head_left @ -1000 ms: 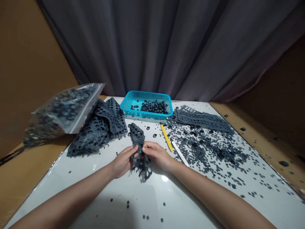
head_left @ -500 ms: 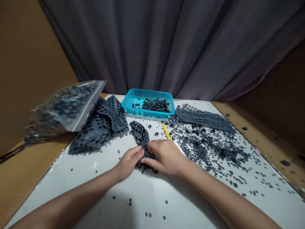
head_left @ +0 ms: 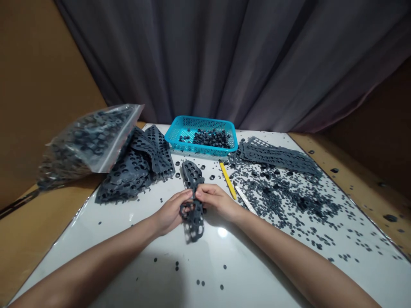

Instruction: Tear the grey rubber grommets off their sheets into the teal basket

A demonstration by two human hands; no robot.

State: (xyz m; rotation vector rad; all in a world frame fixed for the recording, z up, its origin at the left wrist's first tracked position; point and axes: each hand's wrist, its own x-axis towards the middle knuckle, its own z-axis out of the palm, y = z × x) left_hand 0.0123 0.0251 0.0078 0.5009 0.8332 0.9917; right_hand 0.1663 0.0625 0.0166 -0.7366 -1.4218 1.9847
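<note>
A dark grey perforated rubber sheet (head_left: 193,205) is held over the white table (head_left: 135,239) between both hands. My left hand (head_left: 170,214) pinches its left edge with thumb and fingers closed. My right hand (head_left: 215,201) pinches the same sheet from the right, fingers pressed together near its middle. The sheet's far end (head_left: 192,171) rests on the table and its near end hangs loose with open holes. Small dark rubber rings (head_left: 279,192) lie scattered to the right of my hands.
A turquoise basket (head_left: 202,137) with several rings stands at the back. A pile of punched sheets (head_left: 135,171) and a clear bag of rings (head_left: 86,143) lie at the left. More sheets (head_left: 279,156) lie at the back right. A yellow stick (head_left: 227,180) lies beside my right hand.
My right hand had pressed the sheet down on the table half a second ago; now both hands have lifted it and pinch it closer together, with its near end hanging free.
</note>
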